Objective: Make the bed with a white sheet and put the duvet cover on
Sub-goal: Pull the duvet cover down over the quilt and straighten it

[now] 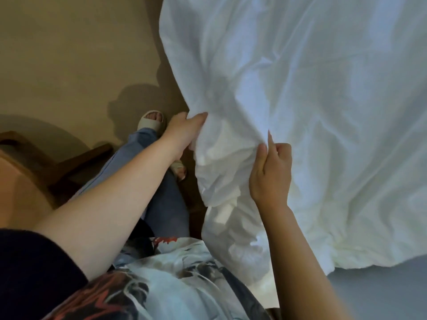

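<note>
plainly, both hands have hold of the white cloth [312, 100], which spreads across the right and upper part of the view and hangs bunched down toward the person's body. the left hand [184, 132] grips the cloth's left edge, its fingers curled round the fabric and partly hidden by it. the right hand [270, 172] sits to the right of it and lower, pinching a raised fold between thumb and forefinger, with the other fingers curled in toward the palm. between the two hands the cloth gathers into thick, creased folds, and a creamier layer shows in the folds below them. whether this is the sheet or the duvet cover cannot be told. the cloth's lower edge lies on a grey surface [381, 294] at bottom right. to the left is a tan floor [69, 54], where a foot in a pale sandal [151, 122] stands near the cloth's edge. a wooden chair [34, 155] sits at far left. the person wears jeans [161, 211] and a printed shirt [175, 276].
</note>
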Tool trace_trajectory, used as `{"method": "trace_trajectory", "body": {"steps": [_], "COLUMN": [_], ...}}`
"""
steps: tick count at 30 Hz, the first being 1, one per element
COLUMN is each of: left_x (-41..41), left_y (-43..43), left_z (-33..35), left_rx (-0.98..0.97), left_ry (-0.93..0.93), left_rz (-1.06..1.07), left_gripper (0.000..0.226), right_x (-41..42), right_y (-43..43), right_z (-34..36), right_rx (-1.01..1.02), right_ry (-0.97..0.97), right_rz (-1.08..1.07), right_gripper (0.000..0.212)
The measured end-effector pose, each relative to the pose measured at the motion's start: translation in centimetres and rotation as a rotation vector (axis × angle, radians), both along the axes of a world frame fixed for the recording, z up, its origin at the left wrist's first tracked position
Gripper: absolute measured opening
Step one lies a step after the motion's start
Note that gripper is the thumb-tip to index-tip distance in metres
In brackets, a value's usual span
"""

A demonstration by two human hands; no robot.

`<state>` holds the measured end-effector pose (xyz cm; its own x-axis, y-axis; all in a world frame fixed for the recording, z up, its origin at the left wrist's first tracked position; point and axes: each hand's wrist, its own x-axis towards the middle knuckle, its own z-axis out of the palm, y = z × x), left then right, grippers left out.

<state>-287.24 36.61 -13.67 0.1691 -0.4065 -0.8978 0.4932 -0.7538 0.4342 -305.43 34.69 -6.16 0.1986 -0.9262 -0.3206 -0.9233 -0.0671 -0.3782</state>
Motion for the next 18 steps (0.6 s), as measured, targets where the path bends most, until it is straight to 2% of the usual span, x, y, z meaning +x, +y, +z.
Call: {"method": "trace_trajectory", "body": {"steps": [3,5,8,9,12,15,18], "left_x": [-1.4,-3.1,-5.3,-5.8,-6.6,-6.9,-7.5], "left_y": [2.1,3.2,3.8,3.8,3.5,3.5,3.1], "left_z": [1.2,2.1,2.3,2.2,1.9,1.8,2.3], "left_rx": [0.123,0.073,-0.029,-0.037,-0.077,-0.106,-0.086], "left_ry": [0.180,0.302,0.318,0.304,0.248,0.226,0.289], "left_rz": [-0.235,-0.372,-0.251,-0.210,-0.151,-0.167,-0.300], "left_gripper": [0.062,0.067,0.064,0.064,0.064,0.083,0.078], "right_x": [0.3,0.4,-1.0,-2.1,-5.0,-5.4,-4.3], "right_y": [1.2,1.3,-0.3,-0.9,-1.7,-0.9,1.3], "right_z": [1.4,2.1,2.8,3.1,3.0,1.6,0.6], "right_rx": [-0.024,-0.063,-0.103,-0.106,-0.118,-0.071,0.067], "right_ry": [-0.050,-0.140,-0.354,-0.391,-0.307,-0.198,-0.296], "right_rz": [-0.125,-0.349,-0.851,-0.954,-0.965,-0.862,-0.861], "right_gripper": [0.042,0.035,0.036,0.036,0.042,0.040,0.026]}}
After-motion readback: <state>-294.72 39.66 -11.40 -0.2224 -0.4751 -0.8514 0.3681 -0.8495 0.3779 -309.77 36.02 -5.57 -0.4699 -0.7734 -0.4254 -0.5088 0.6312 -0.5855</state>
